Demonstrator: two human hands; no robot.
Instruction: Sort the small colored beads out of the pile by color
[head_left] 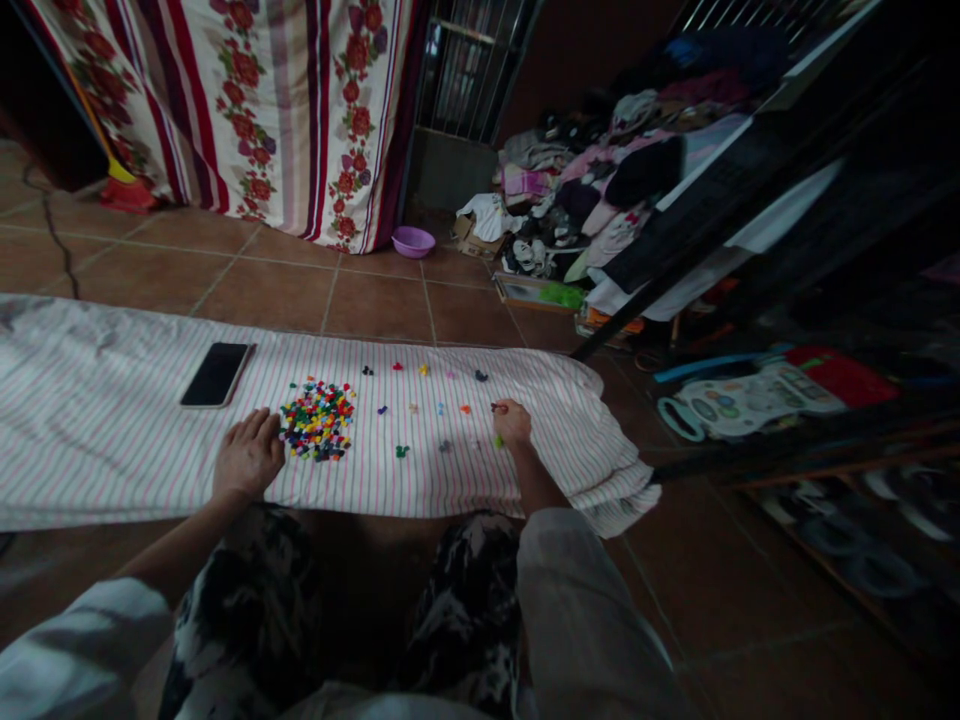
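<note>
A mixed pile of small colourful beads (316, 420) lies on the striped cloth. My left hand (249, 452) rests flat at the pile's left edge, fingers extended, holding nothing visible. To the right, my right hand (513, 422) is closed in a pinch, with tiny dark brown beads (496, 407) at its fingertips; whether they are gripped or only touched is hard to see. Little single-colour groups sit in rows between the hands, among them yellow beads (424, 370), orange beads (465, 409) and dark green beads (403, 452). Lime green beads (499, 441) lie just below my right hand.
A black-screened phone (216, 375) lies left of the pile on the striped cloth (112, 400). Beyond are a floral curtain (247, 110), a purple basin (413, 241) and heaped clothes (592, 180). A toy panel (750, 400) and a dark slanted frame stand at the right.
</note>
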